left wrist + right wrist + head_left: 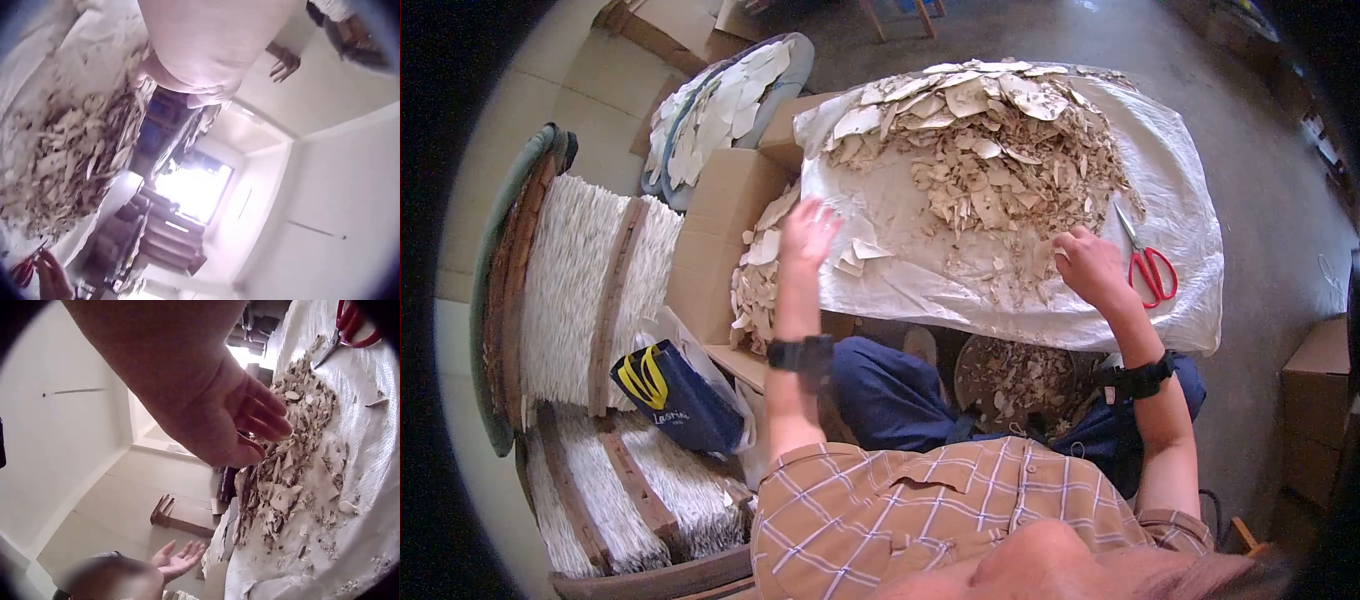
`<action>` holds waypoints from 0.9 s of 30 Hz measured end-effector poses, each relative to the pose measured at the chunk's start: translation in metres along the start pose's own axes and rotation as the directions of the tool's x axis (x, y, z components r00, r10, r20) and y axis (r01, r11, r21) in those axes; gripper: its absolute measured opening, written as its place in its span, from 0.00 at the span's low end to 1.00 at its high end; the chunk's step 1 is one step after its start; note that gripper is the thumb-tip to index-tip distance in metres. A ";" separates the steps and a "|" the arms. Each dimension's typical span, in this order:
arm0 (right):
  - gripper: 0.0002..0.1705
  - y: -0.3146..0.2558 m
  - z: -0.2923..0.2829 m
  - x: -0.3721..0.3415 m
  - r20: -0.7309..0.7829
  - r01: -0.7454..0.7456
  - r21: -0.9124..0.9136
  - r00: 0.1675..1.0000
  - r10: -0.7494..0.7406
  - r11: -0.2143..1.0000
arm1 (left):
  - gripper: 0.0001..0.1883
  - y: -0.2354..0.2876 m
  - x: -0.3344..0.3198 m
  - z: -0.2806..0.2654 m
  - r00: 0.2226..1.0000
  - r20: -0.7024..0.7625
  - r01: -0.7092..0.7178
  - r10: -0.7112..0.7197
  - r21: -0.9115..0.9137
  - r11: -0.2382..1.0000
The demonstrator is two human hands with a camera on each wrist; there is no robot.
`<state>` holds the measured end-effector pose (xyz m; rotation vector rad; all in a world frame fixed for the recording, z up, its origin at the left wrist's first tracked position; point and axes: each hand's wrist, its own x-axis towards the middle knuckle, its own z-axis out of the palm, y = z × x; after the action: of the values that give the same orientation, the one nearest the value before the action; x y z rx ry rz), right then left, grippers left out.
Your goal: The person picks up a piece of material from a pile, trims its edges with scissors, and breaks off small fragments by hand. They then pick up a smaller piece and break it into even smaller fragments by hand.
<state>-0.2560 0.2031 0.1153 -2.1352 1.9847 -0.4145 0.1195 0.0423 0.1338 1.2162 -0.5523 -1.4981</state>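
Observation:
A heap of dry, pale flakes and slices (pixel 1010 160) lies on a white woven sheet (pixel 1180 170). My left hand (pixel 810 235), blurred in the head view, is over the sheet's left edge beside a cardboard box (pixel 715 215) holding more pale slices (pixel 760 285). In the right wrist view this left hand (pixel 181 559) has its fingers spread and nothing in them. A few flat white slices (pixel 860 255) lie just right of it. My right hand (pixel 1092 268) is at the heap's near right edge, fingers loosely bent, with no piece visible in them (pixel 250 419).
Red-handled scissors (pixel 1148 265) lie on the sheet right of my right hand. Below the sheet's front edge, between the knees, stands a round container of scraps (pixel 1010 385). Stacked white slices (pixel 570 290) and a blue bag (pixel 680 400) are at the left.

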 end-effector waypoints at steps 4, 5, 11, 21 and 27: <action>0.08 0.004 -0.007 -0.003 -0.056 -0.002 0.064 0.998 0.006 0.998 | 0.16 -0.059 0.031 0.090 0.940 0.341 -0.090 -0.031 0.334 0.938; 0.08 0.007 -0.009 -0.004 -0.061 -0.006 0.063 0.998 0.010 0.998 | 0.18 -0.077 0.040 0.106 0.968 0.249 -0.155 0.026 0.515 0.843; 0.09 0.026 -0.012 -0.016 0.051 -0.110 -0.033 0.992 0.111 0.993 | 0.23 -0.145 0.112 0.100 0.778 0.574 -0.563 0.254 0.817 -0.123; 0.06 0.028 -0.011 -0.020 -0.040 -0.058 0.050 0.997 0.060 0.997 | 0.17 -0.135 0.074 0.106 0.797 0.475 -0.442 0.374 0.880 -0.175; 0.08 0.018 -0.004 -0.012 -0.038 -0.044 0.113 0.998 0.049 0.993 | 0.17 -0.130 -0.009 0.124 0.895 0.370 -0.417 0.250 0.489 0.766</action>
<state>-0.2748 0.2138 0.1120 -2.0247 1.9785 -0.5517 -0.0494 0.0598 0.0736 1.2460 -1.4151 -1.2318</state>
